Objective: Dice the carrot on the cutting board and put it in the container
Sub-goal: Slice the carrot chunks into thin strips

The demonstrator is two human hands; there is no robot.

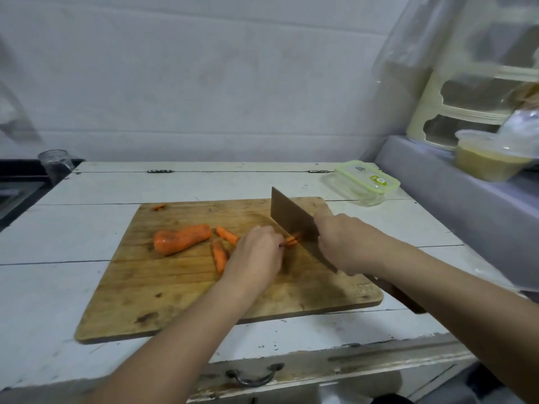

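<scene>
A wooden cutting board (pixel 175 293) lies on the white table. On it sits a thick carrot chunk (pixel 180 238), with two carrot sticks (pixel 227 235) (pixel 219 259) just right of it and a small scrap (pixel 159 206) at the board's far left corner. My left hand (pixel 255 258) pinches a carrot stick (pixel 291 239) down on the board. My right hand (pixel 341 243) grips the cleaver (pixel 291 218), whose blade stands against that stick's end. The clear container with a green-rimmed lid (pixel 366 180) stands closed at the table's far right.
A tub of yellowish food (pixel 490 161) sits on a raised ledge at right, under a cream rack wrapped in plastic (pixel 455 91). A glass jar (pixel 55 163) stands at the far left by a dark sink. A drawer handle (pixel 253 376) is below the table's front edge.
</scene>
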